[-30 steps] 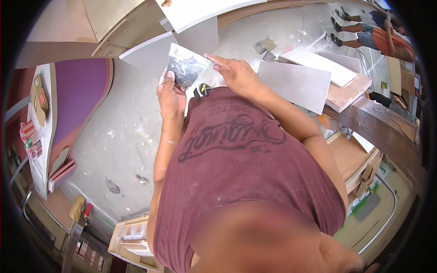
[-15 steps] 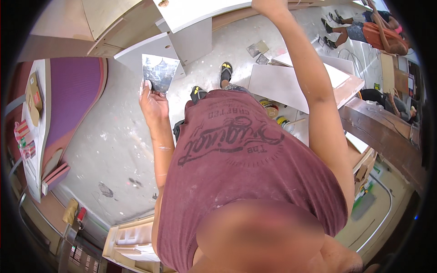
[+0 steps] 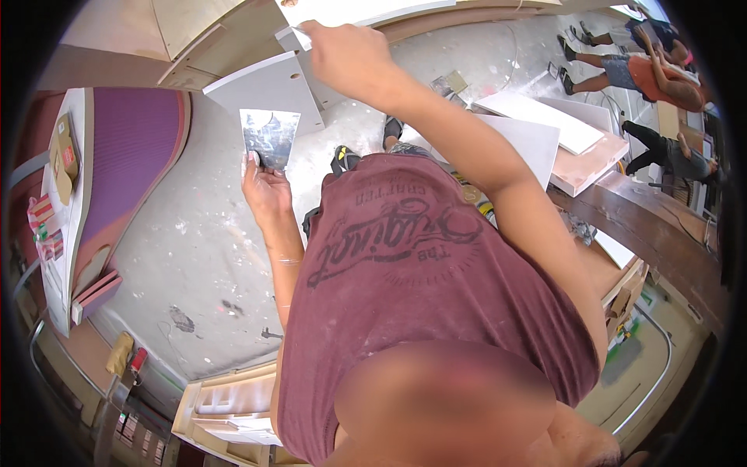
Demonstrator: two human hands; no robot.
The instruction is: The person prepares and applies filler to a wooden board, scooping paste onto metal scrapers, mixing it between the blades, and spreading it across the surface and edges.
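My left hand (image 3: 266,191) grips a square metal plate (image 3: 269,140) smeared with white paste, thumb on its upper face. It is held up over the floor beside my body. My right hand (image 3: 350,58) is closed at the near left part of a long white panel (image 3: 373,9). Its index finger points left along the panel's edge. Whatever lies under those fingers is too hidden to name. Just below stands a grey-white board (image 3: 261,82) with a small round hole, close behind the plate.
White boards (image 3: 545,121) lie stacked at right, near a dark beam (image 3: 654,210). A purple curved panel (image 3: 136,148) stands at left beside a white shelf (image 3: 66,257). Cans partly show beside my shirt. Other people (image 3: 661,74) are at the far right. Wooden drawers (image 3: 233,401) sit at lower left.
My right hand has swept left along the white panel, from above the stacked boards to near its left end. My left hand and the plate have shifted slightly down.
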